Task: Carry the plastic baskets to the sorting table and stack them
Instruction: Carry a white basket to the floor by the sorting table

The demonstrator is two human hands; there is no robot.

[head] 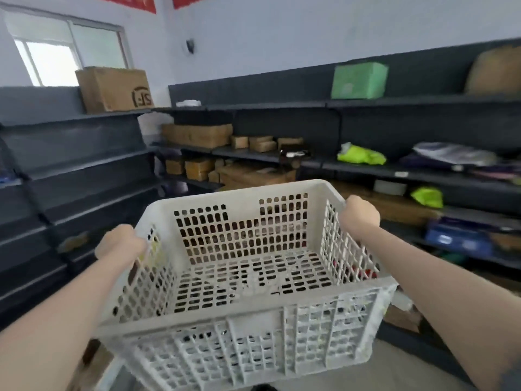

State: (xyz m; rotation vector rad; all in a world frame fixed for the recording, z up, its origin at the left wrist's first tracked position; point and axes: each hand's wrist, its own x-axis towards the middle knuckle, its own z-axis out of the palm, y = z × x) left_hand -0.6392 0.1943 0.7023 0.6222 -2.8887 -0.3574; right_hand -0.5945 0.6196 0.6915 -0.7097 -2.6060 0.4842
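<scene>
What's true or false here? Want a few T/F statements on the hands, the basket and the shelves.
1. Only the right hand grips the white basket. False: the left hand grips the opposite side rim too.
2. A green box sits on the top shelf. True.
3. The white basket rests on a table. False: both hands hold it up in the air.
4. The white basket's walls and floor are perforated. True.
5. The brown carton with the logo stands on the floor. False: it stands atop the left shelving.
</scene>
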